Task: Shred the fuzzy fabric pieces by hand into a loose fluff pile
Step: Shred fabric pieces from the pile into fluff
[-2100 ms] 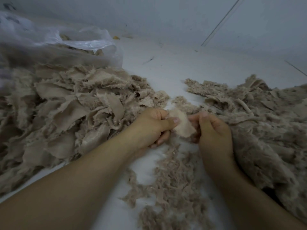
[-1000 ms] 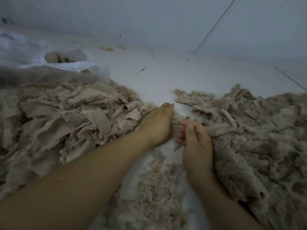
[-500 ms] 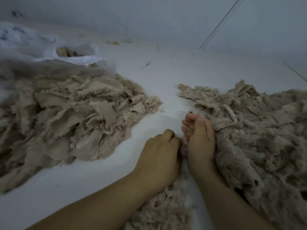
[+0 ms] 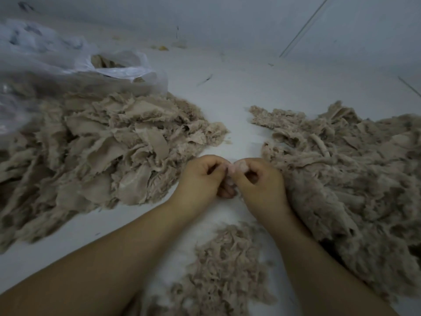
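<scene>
Both hands meet over the white floor [image 4: 239, 92], knuckles up and fingertips turned in toward each other. The left hand [image 4: 202, 176] and the right hand [image 4: 259, 179] each pinch one end of a small pale scrap [image 4: 237, 167] of fuzzy fabric, held between thumb and curled fingers. The scrap is mostly hidden by the fingers; only a bit of it shows between the two thumbs.

Taking the hands as the landmark: left of them lies a big heap of torn flat pieces [image 4: 102, 144], its near edge just beside the left hand. Right of them lies a second large heap [image 4: 341, 167], more matted and stringy, which the right hand and wrist touch along their outer side. Nearer the person than the hands, between the two forearms, lies the fluff pile [image 4: 225, 267] of fine loose shreds. Beyond the left heap, far from the hands, a clear plastic bag [image 4: 118, 69] lies open with more brown fabric inside; its lower edge overlaps the top of that heap.
</scene>
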